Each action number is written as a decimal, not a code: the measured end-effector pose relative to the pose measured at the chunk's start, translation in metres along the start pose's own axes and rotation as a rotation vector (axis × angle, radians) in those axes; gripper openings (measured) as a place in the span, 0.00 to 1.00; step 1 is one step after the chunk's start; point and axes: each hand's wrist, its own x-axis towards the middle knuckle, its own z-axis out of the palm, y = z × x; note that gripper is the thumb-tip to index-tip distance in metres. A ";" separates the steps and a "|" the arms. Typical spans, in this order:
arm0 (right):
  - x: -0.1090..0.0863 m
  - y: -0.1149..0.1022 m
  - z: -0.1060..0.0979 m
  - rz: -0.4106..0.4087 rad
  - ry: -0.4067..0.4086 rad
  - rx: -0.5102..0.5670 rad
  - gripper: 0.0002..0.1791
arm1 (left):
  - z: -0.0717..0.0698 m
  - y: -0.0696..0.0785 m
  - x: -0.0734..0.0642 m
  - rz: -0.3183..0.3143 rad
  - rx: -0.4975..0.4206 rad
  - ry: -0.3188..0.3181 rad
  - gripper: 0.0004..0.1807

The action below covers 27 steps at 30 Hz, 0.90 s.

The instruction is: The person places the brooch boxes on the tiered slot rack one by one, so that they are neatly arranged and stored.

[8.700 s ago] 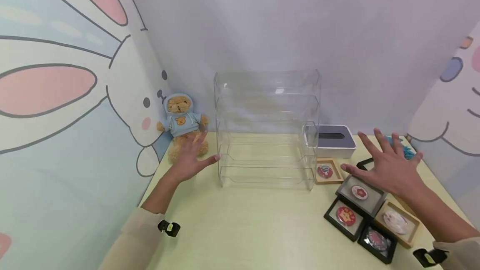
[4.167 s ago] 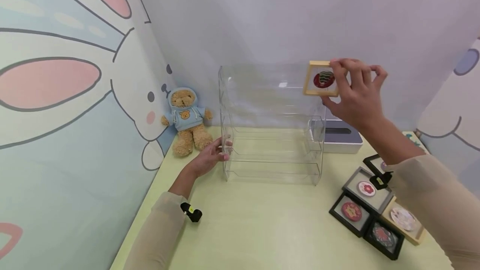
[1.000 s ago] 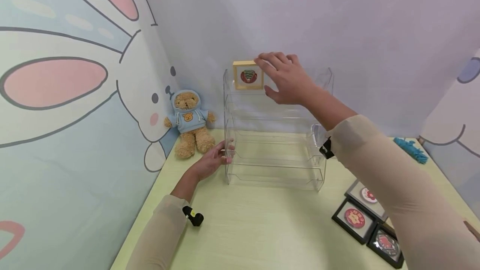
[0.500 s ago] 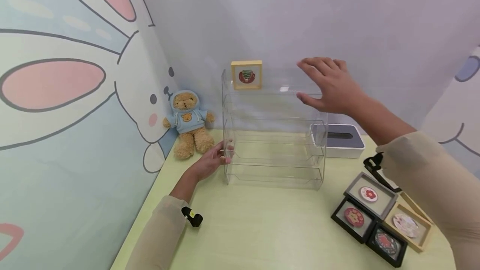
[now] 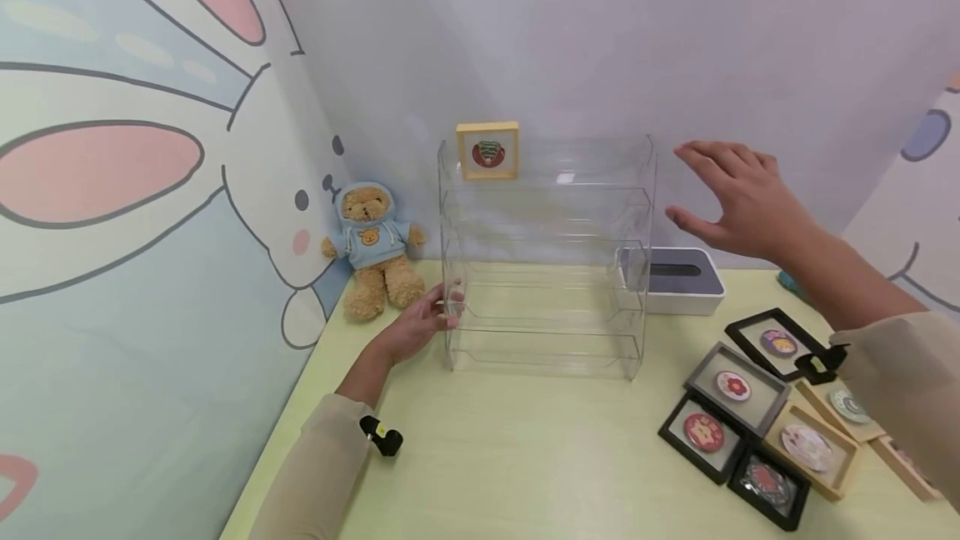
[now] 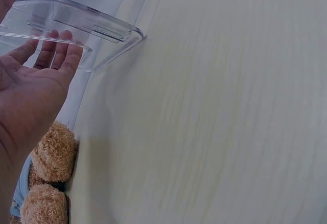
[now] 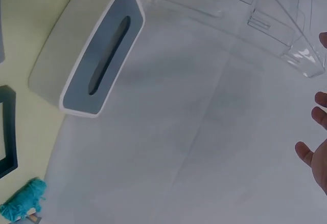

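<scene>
A clear acrylic tiered rack (image 5: pixel 547 332) stands upright on the table against the back wall. On its top tier, at the left end, a light wooden frame (image 5: pixel 487 125) stands upright with a round red badge showing a green tree-like pattern. My left hand (image 5: pixel 415 325) holds the rack's left side panel low down; in the left wrist view its fingers (image 6: pixel 60 55) reach past the clear edge. My right hand (image 5: pixel 750 202) hovers in the air to the right of the rack, fingers and thumb spread, touching nothing.
Several framed badges lie at right, among them a grey frame (image 5: pixel 757 415), a black frame (image 5: pixel 752 323) and a wooden frame (image 5: pixel 840 482). A white box with a grey slotted top (image 5: pixel 686 304) stands beside the rack. A teddy bear (image 5: pixel 369 248) sits at left.
Over the longer span, the wooden frame went from the table to the rack's top tier in my right hand. That hand has since let go and moved right. My left hand stays on the rack.
</scene>
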 end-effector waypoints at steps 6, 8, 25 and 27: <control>-0.026 0.012 0.001 0.051 -0.046 -0.021 0.47 | -0.001 0.000 -0.001 0.000 0.000 -0.008 0.48; -0.034 0.015 0.001 0.072 -0.067 -0.034 0.48 | -0.002 -0.001 0.000 0.001 0.003 -0.010 0.48; -0.121 0.037 0.008 0.290 -0.249 -0.134 0.54 | 0.000 0.002 -0.001 0.009 0.005 -0.026 0.49; -0.133 0.038 0.011 0.321 -0.284 -0.155 0.55 | 0.000 0.002 -0.001 0.005 0.007 -0.024 0.49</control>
